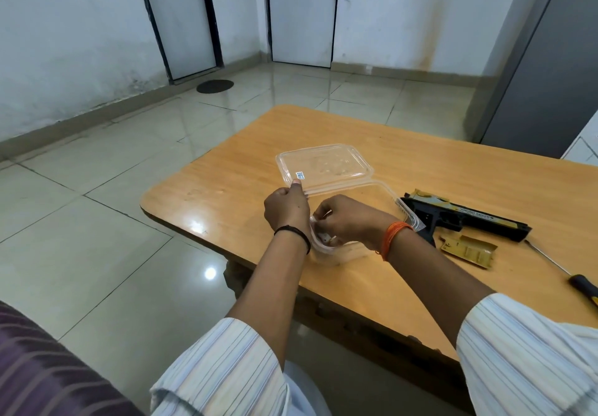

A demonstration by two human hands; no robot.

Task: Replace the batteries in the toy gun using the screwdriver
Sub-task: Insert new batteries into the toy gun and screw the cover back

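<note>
Left hand (286, 210) grips clear container (382, 195) rim to steady it; right hand (344, 221) curled inside, contents hidden. Toy gun (466, 218) w/ cover (467, 250) off, on worktop (420, 169).

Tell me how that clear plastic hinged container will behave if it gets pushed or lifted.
The clear plastic hinged container looks thin-walled, so it probably flexes and feels light. Its open lid lies flat behind it, so lifting by one edge may make it flop. With the left hand at its rim, it likely slides easily on the smooth wooden table otherwise.
</note>
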